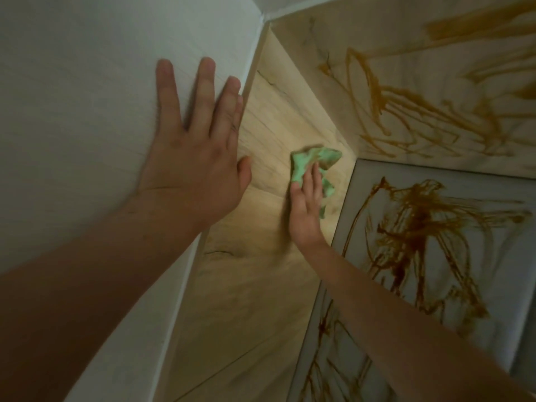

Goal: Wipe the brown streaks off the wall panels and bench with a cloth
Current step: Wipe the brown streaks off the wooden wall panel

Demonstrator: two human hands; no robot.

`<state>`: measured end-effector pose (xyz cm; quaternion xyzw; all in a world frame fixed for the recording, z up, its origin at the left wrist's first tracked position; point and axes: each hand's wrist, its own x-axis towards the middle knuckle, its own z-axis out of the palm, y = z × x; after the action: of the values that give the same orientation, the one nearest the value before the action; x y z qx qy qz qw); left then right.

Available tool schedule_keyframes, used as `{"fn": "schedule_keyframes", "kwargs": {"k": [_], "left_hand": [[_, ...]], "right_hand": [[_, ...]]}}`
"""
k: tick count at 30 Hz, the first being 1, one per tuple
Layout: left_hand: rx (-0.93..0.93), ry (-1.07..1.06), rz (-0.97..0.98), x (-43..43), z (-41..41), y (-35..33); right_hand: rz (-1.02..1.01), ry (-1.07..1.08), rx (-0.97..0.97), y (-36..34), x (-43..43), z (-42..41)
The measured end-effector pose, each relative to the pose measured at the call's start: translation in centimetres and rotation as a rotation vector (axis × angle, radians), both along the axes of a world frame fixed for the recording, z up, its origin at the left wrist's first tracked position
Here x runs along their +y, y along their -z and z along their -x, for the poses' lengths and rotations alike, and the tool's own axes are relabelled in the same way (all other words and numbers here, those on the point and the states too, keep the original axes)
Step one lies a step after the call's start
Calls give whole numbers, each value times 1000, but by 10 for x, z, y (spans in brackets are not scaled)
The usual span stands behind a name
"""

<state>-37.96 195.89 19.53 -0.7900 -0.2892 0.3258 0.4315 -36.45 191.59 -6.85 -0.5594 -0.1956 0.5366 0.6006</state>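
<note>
- L hand (194,158) lies flat on the white wall (72,97). Its fingers (165,91) are straight and spread wide, holding nothing. The thumb sits at the wall's edge, just beside the side panel (269,126).
- R hand (306,210) is lower down, on the pale wood-grain side panel, back of hand toward the cam.
- R fingers (314,178) lie fairly flat over a green cloth (317,158), pressing it onto the side panel. They aren't curled round it as far as the blur lets me see.
- The cloth is crumpled. It sticks out past the fingertips and down the hand's R side, near the corner where the side panel, the back wall panel (406,39) and the desk (499,256) meet. It shows some brownish soiling.
- The side panel around the cloth looks mostly free of streaks: just wood grain and a few thin dark marks.
- The back wall panel, also pale wood-look, carries heavy brown streaks (429,117): loops and scribbles across most of what shows.
- The desk is grey and padded w/ a light rim. Its top has a thick dark-brown scribble (420,227), well apart from the cloth.
- More brown lines show on the grey surface lower down, by the R forearm.
- Both forearms are bare, coming in from the bottom edge.
</note>
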Motion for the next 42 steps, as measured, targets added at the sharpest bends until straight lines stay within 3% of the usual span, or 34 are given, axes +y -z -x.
{"fn": "schedule_keyframes", "kwargs": {"k": [2, 6, 10, 17, 22, 24, 27, 33, 36, 38, 39, 41, 42], "left_hand": [[-4, -6, 0, 0, 1, 0], [20, -1, 5, 3, 4, 3], [36, -12, 8, 1, 1, 1], [100, -8, -54, -4, -1, -2], [19, -55, -68, -9, -3, -2], [-151, -195, -75, -15, -10, 0], [-634, -531, 20, -45, -49, 7], [-768, -645, 467, -153, -127, 64], [-998, -748, 638, -184, -136, 94], [-1406, -1045, 680, -187, -132, 104], [-1644, -1299, 714, -186, -132, 105], [-2107, -1716, 916, -179, -130, 106], [-2321, -1851, 1130, -176, -131, 104]], "right_hand": [[170, 11, 48, 38, 11, -9], [562, -25, 352, 105, 17, -29], [516, -86, 387, 53, -2, -38], [425, -215, 915, -44, -68, -107], [325, -316, 896, -95, -107, -184], [327, -316, 834, -113, -120, -210], [354, -308, 717, -130, -137, -248], [488, -293, 367, -153, -161, -313], [519, -276, 237, -165, -157, -322], [508, -319, 210, -181, -151, -317], [485, -351, 217, -191, -149, -313], [414, -431, 238, -214, -142, -303], [371, -482, 211, -223, -136, -297]]}}
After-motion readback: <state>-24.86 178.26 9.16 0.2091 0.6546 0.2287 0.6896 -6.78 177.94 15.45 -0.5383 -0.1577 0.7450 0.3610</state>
